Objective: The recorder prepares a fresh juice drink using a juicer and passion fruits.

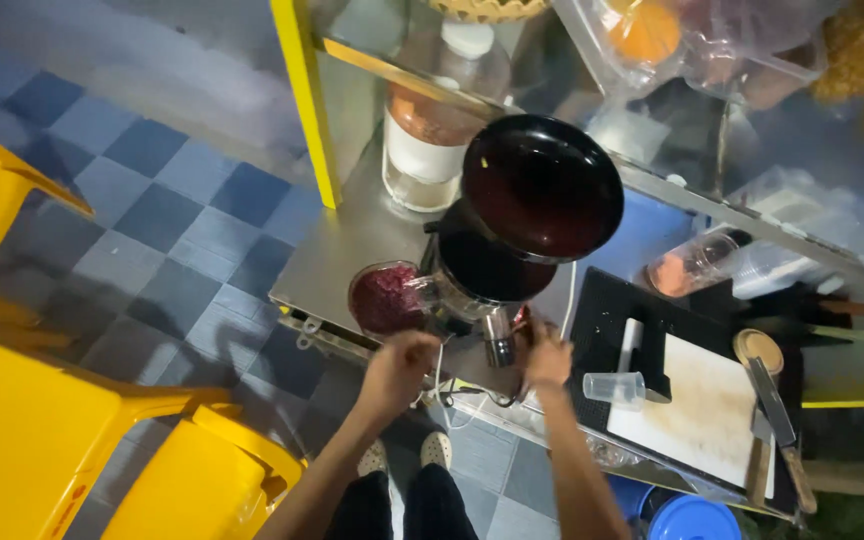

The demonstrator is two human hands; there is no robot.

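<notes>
Both your hands meet at the foot of the juicer (497, 265), just below its short metal spout (499, 345). Your left hand (404, 358) sits curled left of that spout, beside the pulp bin (384, 298) of wet dark-red mash; what it pinches you cannot tell. Your right hand (546, 357) is cupped right of the spout, nearer it, around something hidden. A clear plastic cup (615, 387) lies on its side farther right of the juicer, its long axis running left-right.
</notes>
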